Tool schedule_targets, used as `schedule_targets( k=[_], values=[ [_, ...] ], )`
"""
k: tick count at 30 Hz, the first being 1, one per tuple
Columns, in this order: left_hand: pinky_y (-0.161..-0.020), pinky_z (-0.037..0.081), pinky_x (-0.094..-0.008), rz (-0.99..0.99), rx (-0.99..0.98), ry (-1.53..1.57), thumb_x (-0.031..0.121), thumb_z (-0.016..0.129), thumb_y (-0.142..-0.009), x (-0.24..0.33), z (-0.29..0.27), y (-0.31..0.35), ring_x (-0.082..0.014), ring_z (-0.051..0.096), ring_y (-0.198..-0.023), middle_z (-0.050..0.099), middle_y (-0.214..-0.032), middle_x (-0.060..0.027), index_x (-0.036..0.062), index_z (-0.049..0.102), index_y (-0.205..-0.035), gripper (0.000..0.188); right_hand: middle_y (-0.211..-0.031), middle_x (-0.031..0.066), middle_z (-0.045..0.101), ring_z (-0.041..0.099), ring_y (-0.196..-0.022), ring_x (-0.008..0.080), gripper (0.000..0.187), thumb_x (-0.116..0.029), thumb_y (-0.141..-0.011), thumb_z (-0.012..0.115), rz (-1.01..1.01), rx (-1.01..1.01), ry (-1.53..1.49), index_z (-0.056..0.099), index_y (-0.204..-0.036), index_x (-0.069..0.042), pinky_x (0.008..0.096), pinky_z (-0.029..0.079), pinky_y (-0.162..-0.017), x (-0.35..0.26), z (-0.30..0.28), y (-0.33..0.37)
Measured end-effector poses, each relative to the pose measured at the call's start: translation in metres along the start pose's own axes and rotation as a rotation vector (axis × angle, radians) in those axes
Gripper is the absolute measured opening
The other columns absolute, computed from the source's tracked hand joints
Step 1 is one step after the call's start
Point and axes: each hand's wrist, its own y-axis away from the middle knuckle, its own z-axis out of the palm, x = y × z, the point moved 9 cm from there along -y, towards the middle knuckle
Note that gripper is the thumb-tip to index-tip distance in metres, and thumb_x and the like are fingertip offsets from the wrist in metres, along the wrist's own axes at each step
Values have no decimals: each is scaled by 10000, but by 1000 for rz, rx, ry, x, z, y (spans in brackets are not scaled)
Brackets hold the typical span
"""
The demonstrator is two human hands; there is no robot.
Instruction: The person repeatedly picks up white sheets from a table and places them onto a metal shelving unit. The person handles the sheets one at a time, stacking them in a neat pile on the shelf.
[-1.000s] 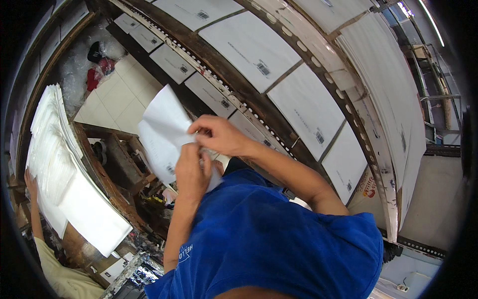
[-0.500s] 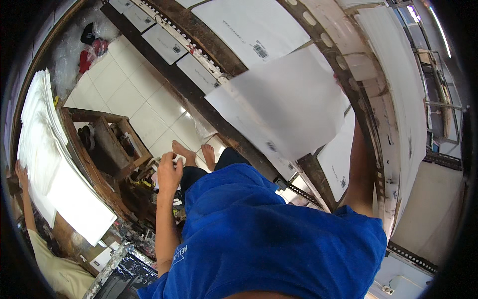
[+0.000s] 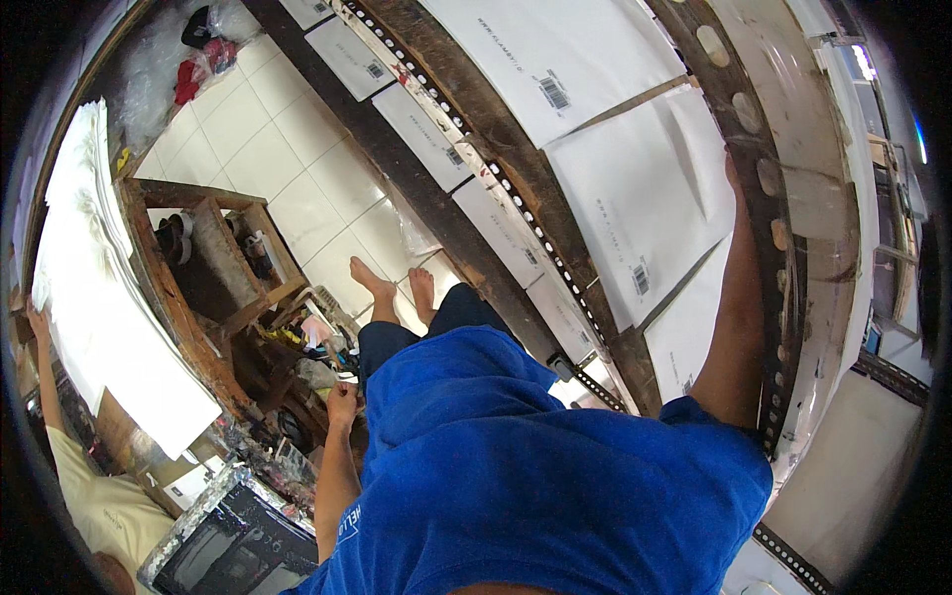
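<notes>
My left hand is low beside my left thigh, fingers closed on a small white object whose kind I cannot make out. On the right, my right forearm reaches up along the rack. My right hand is mostly hidden behind the perforated metal rail, and its visible edge meets the side of a white printed sheet. That sheet lies on a rack shelf, slightly lifted and creased at its right side. Above it lies another white printed sheet.
A lower shelf holds more printed sheets behind a perforated rail. At left stand a wooden cubby with shoes and a stack of white sheets, touched by another person's hand. A dark framed screen is at lower left.
The loose sheet held above the shelf has come down onto it at the right. My left hand has dropped lower, toward my thigh. The view has shifted slightly.
</notes>
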Motion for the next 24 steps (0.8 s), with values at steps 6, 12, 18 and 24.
schedule_targets(
  k=[6,12,18,24],
  values=[
    [-528,463,-269,152,7,108,192,552,-928,48,8,-8,-138,597,-593,567,-746,-44,21,540,-897,174,-986,27,608,574,-889,104,185,-8,-887,501,18,-9,-29,589,-1048,-37,244,463,-766,6,8,1],
    [-565,511,-283,193,-7,125,186,539,-940,90,14,-4,-142,612,-602,575,-768,-61,14,531,-882,181,-981,30,611,577,-883,108,181,-14,-894,493,26,-8,-52,590,-1045,-37,245,464,-755,5,16,3],
    [-523,497,-291,193,-32,53,137,533,-930,90,9,-7,-144,608,-595,587,-773,-68,1,529,-897,140,-976,34,614,581,-877,111,178,-20,-900,486,42,15,-45,591,-1042,-38,245,465,-745,24,8,18],
    [-546,498,-321,165,76,-108,166,572,-843,80,-7,-2,-179,618,-574,611,-638,-77,16,599,-783,165,-971,37,617,585,-871,115,175,-26,-906,478,-62,135,-102,592,-1039,-39,246,466,-734,-21,-2,30]
  ],
)
